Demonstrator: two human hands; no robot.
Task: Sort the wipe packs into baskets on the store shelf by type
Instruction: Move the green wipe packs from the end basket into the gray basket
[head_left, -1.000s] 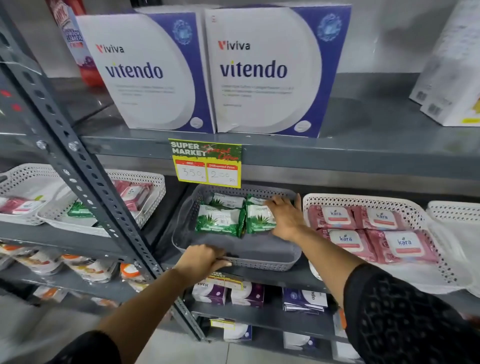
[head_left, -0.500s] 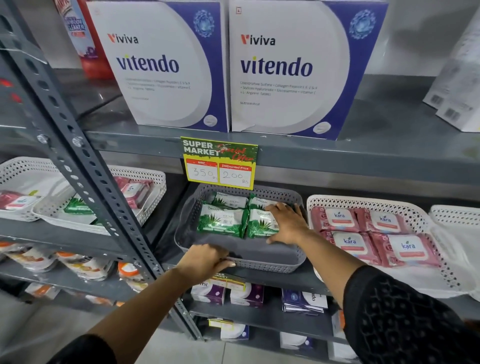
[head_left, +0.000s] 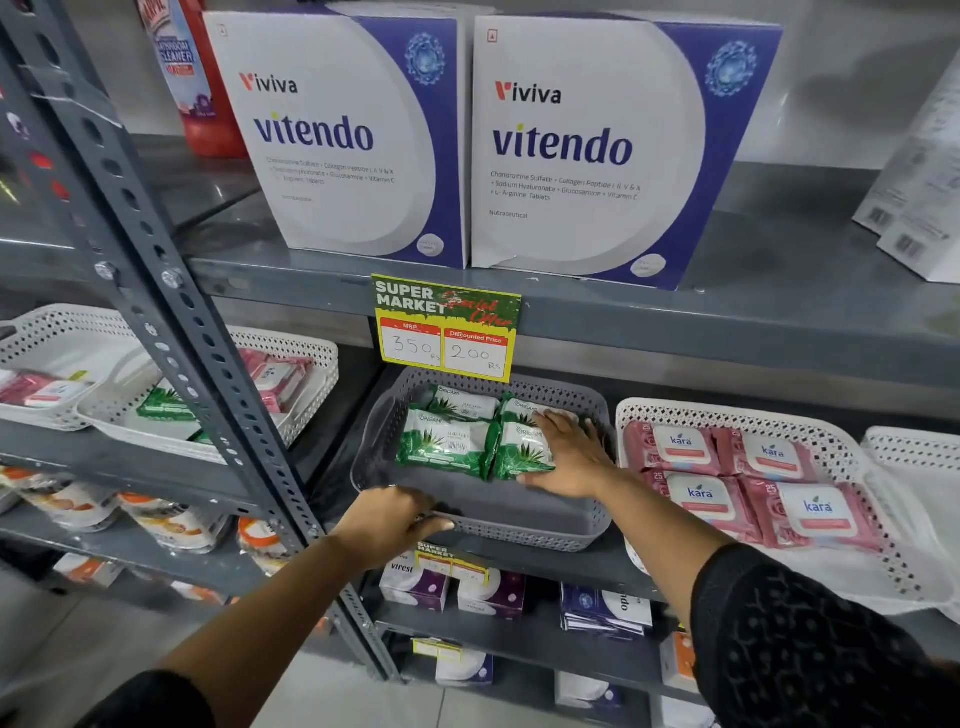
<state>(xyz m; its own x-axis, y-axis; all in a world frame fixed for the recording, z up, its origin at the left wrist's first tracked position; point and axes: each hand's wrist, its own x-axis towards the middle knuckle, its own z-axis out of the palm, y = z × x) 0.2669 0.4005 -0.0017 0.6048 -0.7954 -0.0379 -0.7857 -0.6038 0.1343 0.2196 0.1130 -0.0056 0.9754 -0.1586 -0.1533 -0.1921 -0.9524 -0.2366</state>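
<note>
Centre of the frame, on the middle shelf (head_left: 675, 332): a grey basket (head_left: 519, 525) with perforated walls, holding four green wipe packs (head_left: 447, 441) in two rows against its back wall, front half of the floor bare. Left hand (head_left: 387, 525) curled closed over the basket's front-left rim, fingers wrapped along the edge. Right hand (head_left: 571, 452) laid flat and open, palm down, on the front-right green pack, fingers spread toward the back row, nothing gripped. Just right of the grey basket, nearly touching, a white basket (head_left: 727, 415) with four pink wipe packs (head_left: 727, 499) marked "kara", two by two, lying face up. At the far right edge, another white basket (head_left: 914, 447), contents hidden by glare. Left of the frame, behind the slanted perforated grey upright (head_left: 171, 332), a white basket (head_left: 306, 358) with green and pink packs mixed together, and another white basket (head_left: 47, 332) beside it at the edge with a pink pack. Above the grey basket, hanging from the upper shelf's lip, a yellow price tag (head_left: 447, 327) reading 350 and 200. On the upper shelf, two white-and-blue "vitendo" boxes (head_left: 597, 145) side by side. Lower in the frame, small purple-and-white boxes (head_left: 415, 584) on the shelf beneath.
</note>
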